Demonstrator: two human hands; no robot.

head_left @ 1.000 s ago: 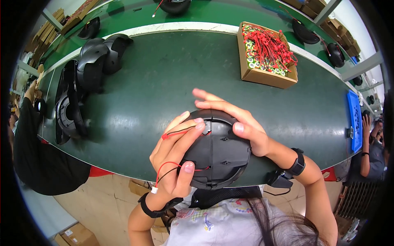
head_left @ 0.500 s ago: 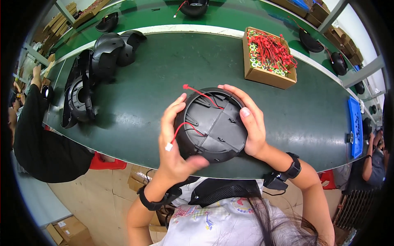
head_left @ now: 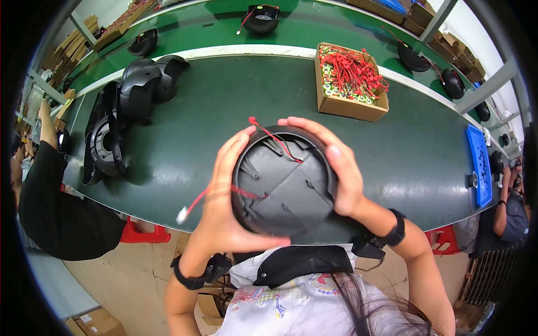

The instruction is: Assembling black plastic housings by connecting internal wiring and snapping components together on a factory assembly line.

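A round black plastic housing (head_left: 287, 201) is held between both hands above the near part of the table, its ribbed inner side facing up. My left hand (head_left: 216, 221) wraps its left rim, thumb stretched along the near edge. Round the right rim curves my right hand (head_left: 346, 182), fingers over the far edge. A red wire with a white connector (head_left: 182, 215) swings out over my left hand, blurred. Another lead with a red connector (head_left: 252, 120) lies across the far rim.
At the left stand several black plastic shells (head_left: 103, 143). A cardboard box (head_left: 353, 110) of green-wrapped batteries with red leads sits at the far right. A blue tray (head_left: 478, 168) is by the right edge. Beyond the white rail, a green conveyor (head_left: 207, 36) carries more housings. People sit on both sides.
The housing has turned and tilted slightly in my hands. The white-connector wire has swung outward to the left over my left hand. The view has shifted a little.
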